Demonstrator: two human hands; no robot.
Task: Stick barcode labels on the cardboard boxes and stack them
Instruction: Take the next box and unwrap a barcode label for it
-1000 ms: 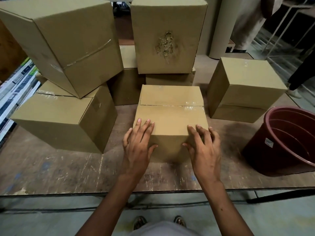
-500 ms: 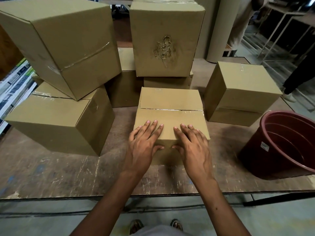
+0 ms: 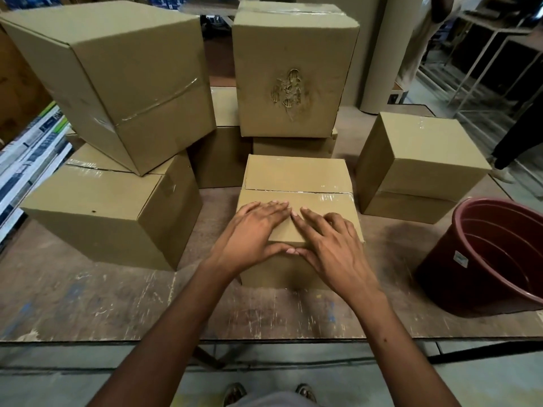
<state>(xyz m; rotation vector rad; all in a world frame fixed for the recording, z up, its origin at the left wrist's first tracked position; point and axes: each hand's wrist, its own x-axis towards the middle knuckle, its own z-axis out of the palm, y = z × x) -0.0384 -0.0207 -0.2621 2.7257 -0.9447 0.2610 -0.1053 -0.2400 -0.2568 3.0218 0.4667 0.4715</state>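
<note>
A worn, scratched wooden table [image 3: 88,304] fills the foreground; a dark red plastic bucket [image 3: 484,259] stands tilted at its right end; stacked printed packs [image 3: 32,154] lie at the left; a thick cardboard roll [image 3: 379,54] stands behind.

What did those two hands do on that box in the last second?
The left hand and right hand slid toward each other across the near top edge of the front box, from its corners to the middle, until thumbs and forefingers nearly meet. Both lie flat; nothing was gripped or let go. The box, the stacked boxes and the bucket stayed put.
</note>
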